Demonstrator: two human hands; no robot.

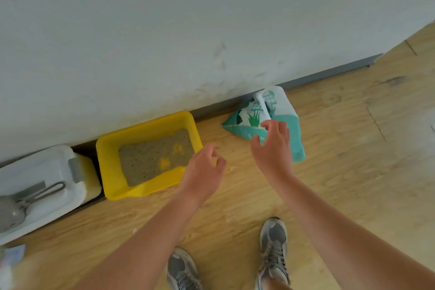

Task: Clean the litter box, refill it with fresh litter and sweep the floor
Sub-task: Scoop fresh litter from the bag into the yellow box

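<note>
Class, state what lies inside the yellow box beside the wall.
The yellow box holds grey-brown litter; bare yellow bottom shows through in two spots. Anything buried under the litter is hidden.

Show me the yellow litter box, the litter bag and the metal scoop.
yellow litter box (153,186): head view, on its front wall.
litter bag (297,134): head view, on its teal lower part.
metal scoop (30,190): head view, on its handle.
</note>
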